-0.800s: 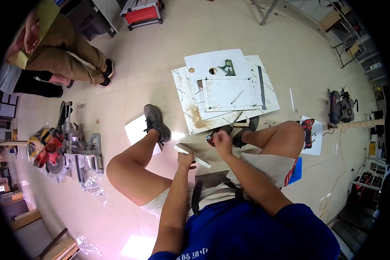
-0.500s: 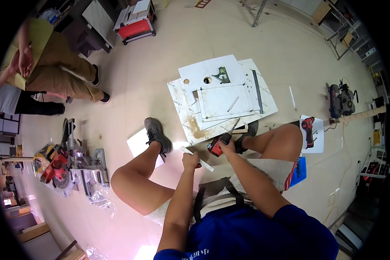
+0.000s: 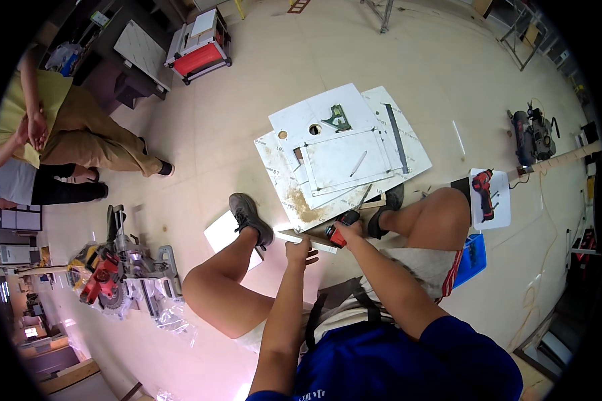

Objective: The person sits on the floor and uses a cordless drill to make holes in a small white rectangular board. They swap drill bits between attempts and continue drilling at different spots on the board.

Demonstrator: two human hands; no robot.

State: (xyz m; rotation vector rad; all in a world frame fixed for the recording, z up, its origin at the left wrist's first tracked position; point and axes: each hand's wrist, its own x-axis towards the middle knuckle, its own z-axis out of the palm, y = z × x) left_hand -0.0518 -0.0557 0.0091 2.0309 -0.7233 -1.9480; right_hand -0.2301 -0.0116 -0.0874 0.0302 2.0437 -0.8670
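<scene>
My left hand (image 3: 299,250) is closed around a narrow white strip (image 3: 323,246) between my knees. The strip's right end comes close to the red and black cordless drill (image 3: 338,232), whose grip is wrapped by my right hand (image 3: 353,231). A long bit points from the drill up and away, over the near edge of the stacked white boards (image 3: 321,144). On those boards rest a green combination square (image 3: 338,118), a dark straightedge (image 3: 396,137) and a white pen (image 3: 358,164). A thin frame-like outline lies around the pen. My fingertips on the strip are partly hidden.
A miter saw (image 3: 105,277) stands on the floor at left. To the right are a second red drill (image 3: 483,194) on a white board, a blue tray (image 3: 471,259) and an air compressor (image 3: 534,137). Two people (image 3: 87,134) stand at far left; a table saw (image 3: 199,50) is beyond.
The white strip has turned flatter and come closer to the drill, with my left hand moving slightly away from my body. The drill stays in my right hand. The whole view has shifted a little.
</scene>
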